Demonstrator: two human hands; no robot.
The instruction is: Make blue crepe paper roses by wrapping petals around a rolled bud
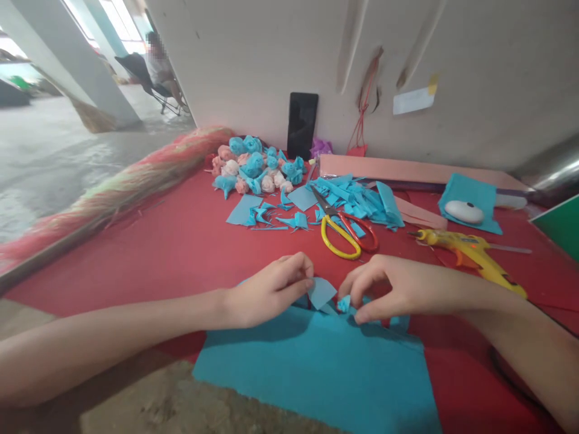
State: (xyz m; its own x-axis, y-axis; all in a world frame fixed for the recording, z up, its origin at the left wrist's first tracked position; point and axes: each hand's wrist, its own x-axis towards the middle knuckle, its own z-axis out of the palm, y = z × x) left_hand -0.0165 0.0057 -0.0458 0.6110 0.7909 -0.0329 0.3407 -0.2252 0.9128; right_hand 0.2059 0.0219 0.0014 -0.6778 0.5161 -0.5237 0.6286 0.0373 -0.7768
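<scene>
My left hand [275, 292] is closed, with thumb and forefinger pinching the edge of a light blue paper petal [322, 293]. Just right of it, my right hand [380, 289] curls its thumb and fingers about a small rolled blue paper bud [344, 304]. The petal and the bud are close together, and I cannot tell whether they touch. Beneath both hands lies a large blue paper sheet [325, 367], reaching over the front of the red tabletop [181, 241]. Other blue pieces under the hands are partly hidden.
Scissors [341, 226] with yellow and red handles lie beyond my hands, near blue paper scraps [357, 196]. Paper roses [256, 166] are heaped at the back left. A yellow glue gun [474, 253] lies right; a phone [302, 125] leans on the wall. A person [160, 66] sits far off.
</scene>
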